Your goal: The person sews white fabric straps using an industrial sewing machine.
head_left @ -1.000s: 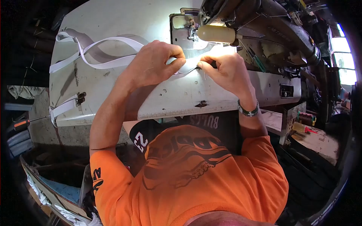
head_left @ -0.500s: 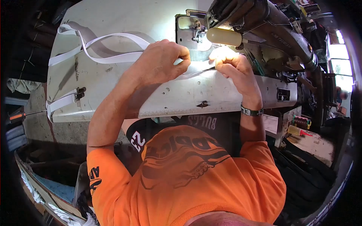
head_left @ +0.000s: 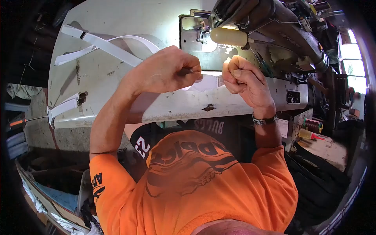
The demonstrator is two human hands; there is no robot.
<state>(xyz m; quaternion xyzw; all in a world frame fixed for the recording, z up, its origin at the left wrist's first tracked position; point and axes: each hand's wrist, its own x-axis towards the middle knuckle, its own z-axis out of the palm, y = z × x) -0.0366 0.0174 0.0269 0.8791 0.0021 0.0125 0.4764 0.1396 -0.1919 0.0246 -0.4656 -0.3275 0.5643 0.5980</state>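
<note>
Left hand (head_left: pixel 169 71) pinches white strap (head_left: pixel 113 50); right hand (head_left: pixel 246 78) is curled closed, contents unclear; sewing machine (head_left: pixel 276 29) stands just beyond.

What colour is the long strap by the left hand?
The long strap is white; the head view shows it best.

We get a harsh white glow beneath the sewing machine (head_left: pixel 270 23), glaring on the bench (head_left: pixel 129 19); its near edge is dimmer. The window (head_left: pixel 351 55) is blown out. Shadows lie beside the white strap (head_left: pixel 117 54). Fisheye distortion curves our view, the corners sinking into black.
</note>
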